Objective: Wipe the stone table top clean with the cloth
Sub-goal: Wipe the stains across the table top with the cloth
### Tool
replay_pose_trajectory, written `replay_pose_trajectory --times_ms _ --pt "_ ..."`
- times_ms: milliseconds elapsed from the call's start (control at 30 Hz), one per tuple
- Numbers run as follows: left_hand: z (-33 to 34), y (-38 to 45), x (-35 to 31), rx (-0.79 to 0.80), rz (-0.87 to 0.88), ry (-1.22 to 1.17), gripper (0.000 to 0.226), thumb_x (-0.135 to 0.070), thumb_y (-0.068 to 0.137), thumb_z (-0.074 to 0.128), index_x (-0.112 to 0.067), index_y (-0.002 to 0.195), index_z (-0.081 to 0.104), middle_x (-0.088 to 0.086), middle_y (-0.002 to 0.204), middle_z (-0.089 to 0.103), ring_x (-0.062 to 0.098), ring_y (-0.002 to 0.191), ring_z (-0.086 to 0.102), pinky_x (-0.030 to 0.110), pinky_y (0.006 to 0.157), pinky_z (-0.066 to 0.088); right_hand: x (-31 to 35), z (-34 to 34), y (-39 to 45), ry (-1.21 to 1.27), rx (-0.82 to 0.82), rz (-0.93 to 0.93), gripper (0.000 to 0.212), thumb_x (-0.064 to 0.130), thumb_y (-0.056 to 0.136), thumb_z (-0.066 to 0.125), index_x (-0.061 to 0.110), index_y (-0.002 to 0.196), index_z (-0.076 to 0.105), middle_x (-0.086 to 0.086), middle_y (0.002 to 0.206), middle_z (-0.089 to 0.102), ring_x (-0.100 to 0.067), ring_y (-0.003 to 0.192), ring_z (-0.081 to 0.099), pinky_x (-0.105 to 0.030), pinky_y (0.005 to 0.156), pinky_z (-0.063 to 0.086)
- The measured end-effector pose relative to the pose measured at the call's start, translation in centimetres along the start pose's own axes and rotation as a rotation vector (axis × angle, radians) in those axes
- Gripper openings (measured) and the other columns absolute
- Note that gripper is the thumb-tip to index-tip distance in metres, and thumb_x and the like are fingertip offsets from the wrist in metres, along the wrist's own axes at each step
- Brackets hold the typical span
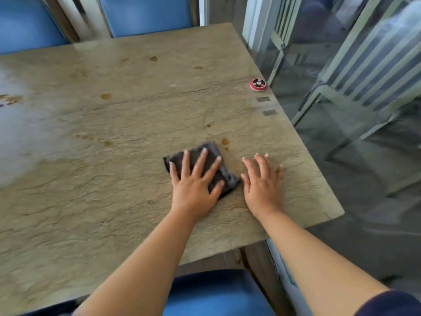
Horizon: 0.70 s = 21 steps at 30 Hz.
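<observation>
Left hand: we press our left hand (196,185) flat on the cloth (215,164), palm down, fingers spread wide across it; nothing is gripped, the cloth only lies pinned beneath them.
Right hand: our right hand (263,185) lies flat on the bare stone, fingers spread wide and empty; its thumb sits just beside the cloth's near right corner, and we cannot tell whether they touch.
Cloth: dark grey, folded, lying flat on the stone table top (127,124); its far edge shows just beyond our left fingertips and its right corner pokes out between the two hands.
Nearest stains: two small brown spots (225,142) sit just past the left fingertips, to the right of the cloth's far corner.
Further stains: more brown spots lie well to the left of the left fingers and others well beyond them, toward the far edge.
Table edge: the right edge of the stone runs close outside our right little finger.
Round object: a small red and white disc (257,84) rests near the right edge, well beyond the right fingertips.
Grey patches: two small grey rectangles (263,99) lie between the disc and our right hand.
Seats: blue chairs (145,15) stand past the far edge, and another blue seat (211,293) shows below our forearms.
</observation>
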<state>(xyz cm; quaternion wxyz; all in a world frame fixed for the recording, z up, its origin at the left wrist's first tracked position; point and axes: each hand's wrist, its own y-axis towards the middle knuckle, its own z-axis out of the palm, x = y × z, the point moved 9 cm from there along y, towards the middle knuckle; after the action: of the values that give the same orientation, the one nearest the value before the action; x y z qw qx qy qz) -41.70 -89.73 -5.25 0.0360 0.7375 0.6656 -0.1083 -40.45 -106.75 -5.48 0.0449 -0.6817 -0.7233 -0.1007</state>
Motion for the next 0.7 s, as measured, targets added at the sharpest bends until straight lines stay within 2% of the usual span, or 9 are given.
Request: replay_pose_trajectory --times_ms 67,133,200,267,400,467,567,633,700 --pt "0.7 -2.6 -2.0 0.011 0.225 0.034 0.059 -0.067 0.092 0.023 -0.056 0.147 0.005 -0.017 0.162 -0.001 0.023 0.148 -0.015 0.060 0.116 -0.006 -0.2 0.1 -0.1 0.018 0.019 -0.002 0.050 0.037 0.094 0.024 0.025 0.137 0.047 -0.011 0.147 0.041 -0.034 0.142 0.027 -0.061 0.112 0.016" --pt "0.8 -2.6 -1.1 0.040 0.317 0.026 0.056 -0.068 0.091 0.023 -0.060 0.145 0.007 -0.020 0.161 0.001 0.017 0.149 -0.013 0.055 0.118 -0.005 -0.3 -0.1 -0.2 0.077 0.039 -0.029 0.047 0.033 0.096 0.029 0.025 0.139 0.046 -0.008 0.150 0.038 -0.031 0.144 0.024 -0.057 0.114 0.015" --pt "0.3 0.1 0.9 0.012 0.249 0.014 0.057 -0.069 0.089 0.024 -0.061 0.143 0.011 -0.020 0.161 0.006 0.015 0.149 -0.009 0.053 0.119 -0.003 -1.1 -0.4 -0.1 0.129 0.050 -0.055 0.044 0.028 0.097 0.041 0.023 0.140 0.045 -0.006 0.153 0.035 -0.027 0.145 0.021 -0.053 0.117 0.015" --pt "-0.2 4.2 2.8 -0.007 0.077 -0.014 0.058 -0.069 0.088 0.023 -0.060 0.144 0.009 -0.017 0.162 0.005 0.017 0.149 -0.008 0.053 0.118 -0.005 -3.1 -1.0 -0.1 0.100 0.025 -0.025 0.044 0.031 0.097 0.045 0.023 0.141 0.044 -0.007 0.154 0.031 -0.026 0.146 0.018 -0.050 0.119 0.013" --pt "0.4 9.3 1.2 0.048 -0.165 -0.041 0.056 -0.063 0.094 0.022 -0.057 0.146 0.006 -0.016 0.162 -0.005 0.022 0.148 -0.016 0.055 0.116 -0.012 -5.9 -1.4 -0.3 0.027 -0.012 0.109 0.049 0.038 0.098 0.025 0.027 0.143 0.040 -0.008 0.156 0.028 -0.029 0.146 0.015 -0.056 0.117 0.012" --pt "0.9 8.6 -2.2 0.039 -0.059 -0.033 0.055 -0.060 0.094 0.024 -0.055 0.147 0.008 -0.017 0.162 -0.002 0.023 0.148 -0.013 0.056 0.116 -0.010 -5.6 -1.3 0.0 0.027 -0.017 0.112 0.052 0.036 0.095 0.020 0.026 0.141 0.042 -0.008 0.154 0.031 -0.029 0.146 0.018 -0.058 0.116 0.014" --pt "1.5 3.5 -6.7 0.007 0.264 0.012 0.053 -0.060 0.093 0.023 -0.055 0.146 0.014 -0.018 0.161 0.008 0.021 0.150 -0.004 0.056 0.118 -0.001 -5.8 -1.4 0.0 0.079 -0.035 0.123 0.056 0.028 0.092 0.018 0.020 0.142 0.041 -0.007 0.154 0.032 -0.027 0.146 0.018 -0.057 0.116 0.014" --pt "1.8 0.4 -6.4 0.040 0.437 0.045 0.051 -0.061 0.095 0.021 -0.057 0.145 0.014 -0.020 0.160 0.006 0.017 0.150 -0.005 0.053 0.119 -0.001 -6.2 -1.7 -0.1 0.119 -0.055 0.123 0.054 0.022 0.093 0.021 0.015 0.143 0.040 -0.006 0.154 0.033 -0.025 0.146 0.018 -0.055 0.117 0.012" --pt "1.5 0.4 -4.2 0.074 0.478 0.056 0.050 -0.061 0.094 0.020 -0.060 0.144 0.012 -0.022 0.160 0.005 0.013 0.149 -0.006 0.050 0.120 -0.001 -6.3 -1.6 -0.1 0.159 -0.046 0.088 0.048 0.014 0.096 0.031 0.013 0.144 0.040 -0.007 0.154 0.032 -0.026 0.146 0.017 -0.053 0.118 0.011"
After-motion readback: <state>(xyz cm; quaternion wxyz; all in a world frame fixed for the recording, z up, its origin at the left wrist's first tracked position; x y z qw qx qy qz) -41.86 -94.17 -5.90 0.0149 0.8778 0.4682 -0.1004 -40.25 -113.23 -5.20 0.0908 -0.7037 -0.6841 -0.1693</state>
